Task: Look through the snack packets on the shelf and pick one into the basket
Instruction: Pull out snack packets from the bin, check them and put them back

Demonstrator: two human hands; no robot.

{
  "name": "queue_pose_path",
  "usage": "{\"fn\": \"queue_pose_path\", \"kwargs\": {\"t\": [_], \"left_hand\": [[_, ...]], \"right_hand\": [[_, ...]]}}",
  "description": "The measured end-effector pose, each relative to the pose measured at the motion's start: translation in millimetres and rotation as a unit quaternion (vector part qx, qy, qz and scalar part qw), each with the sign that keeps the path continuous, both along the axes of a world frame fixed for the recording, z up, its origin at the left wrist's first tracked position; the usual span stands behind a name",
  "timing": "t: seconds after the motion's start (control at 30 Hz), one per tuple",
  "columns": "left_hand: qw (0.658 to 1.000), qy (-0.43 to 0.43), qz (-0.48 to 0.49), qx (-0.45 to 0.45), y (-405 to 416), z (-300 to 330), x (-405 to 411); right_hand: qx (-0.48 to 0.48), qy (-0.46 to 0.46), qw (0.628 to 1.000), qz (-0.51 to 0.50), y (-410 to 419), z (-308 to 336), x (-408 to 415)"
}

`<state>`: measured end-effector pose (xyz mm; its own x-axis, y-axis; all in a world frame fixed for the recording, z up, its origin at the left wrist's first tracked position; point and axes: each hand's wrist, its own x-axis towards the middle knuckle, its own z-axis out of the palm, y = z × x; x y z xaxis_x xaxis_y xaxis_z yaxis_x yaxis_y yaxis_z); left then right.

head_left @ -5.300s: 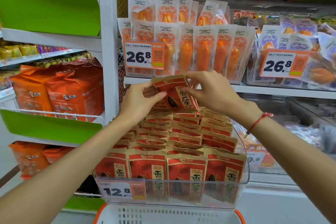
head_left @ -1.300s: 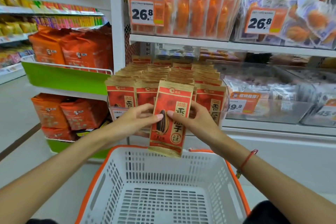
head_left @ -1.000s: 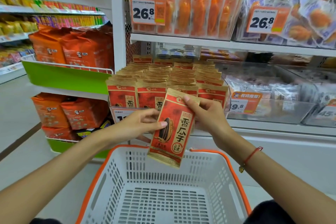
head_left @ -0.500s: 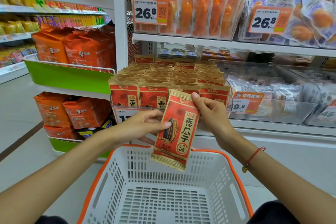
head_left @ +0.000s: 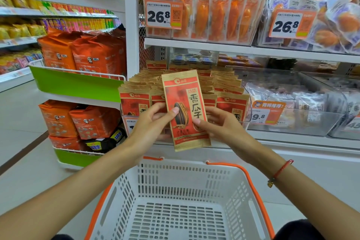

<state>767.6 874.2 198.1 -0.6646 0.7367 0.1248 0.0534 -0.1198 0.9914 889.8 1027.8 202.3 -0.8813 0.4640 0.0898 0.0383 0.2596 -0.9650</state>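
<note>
1. Shop aisle, white shelving (head_left: 233, 49) ahead; the white basket (head_left: 229, 185) with orange rim sat directly below the hands and held nothing.
2. Red sunflower-seed packet (head_left: 186, 109) was upright in the air, front face to the camera, in front of the clear bin's front edge and above the basket's far rim.
3. Left hand (head_left: 151, 124) pinched the packet's left edge, thumb on the front. Right hand (head_left: 220, 124) pinched the lower right edge, thumb on the front. Both were clamped on it.
4. Remaining packets (head_left: 231, 101) stood in rows in the clear bin (head_left: 245, 115) behind, front row just behind the held one.
5. Judgement: inspection step, not yet the drop. To do it well: keep the pinches at the edges so the print stays readable, and flip it to check the back before committing.
6. Then lower it past the far rim and release low inside the basket. The packet looked thin and floppy, so a one-handed release from height could send it against the rim.
7. Orange bags (head_left: 97, 54) sat on the green rack to the left, well apart.
</note>
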Motion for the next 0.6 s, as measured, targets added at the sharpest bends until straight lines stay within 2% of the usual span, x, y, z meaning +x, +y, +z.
{"fn": "queue_pose_path", "kwargs": {"t": [0.1,0.3,0.37,0.47,0.53,0.6], "left_hand": [[1.000,0.003,0.007,0.004,-3,2,-4],[1.000,0.003,0.023,0.007,-2,1,-1],[0.996,0.029,0.084,0.020,-1,0,0],[0.971,0.114,0.208,0.030,-3,3,1],[0.962,0.143,0.232,0.027,-5,6,3],[0.970,0.129,0.206,0.034,-4,7,7]], "right_hand": [[-0.055,-0.002,0.997,0.054,7,1,5],[-0.075,0.007,0.995,0.058,9,1,7],[-0.080,0.012,0.995,0.059,7,2,8],[-0.068,0.031,0.996,0.054,1,8,10],[-0.050,0.046,0.997,0.042,-4,12,11],[-0.030,0.057,0.997,0.038,-8,13,12]]}}
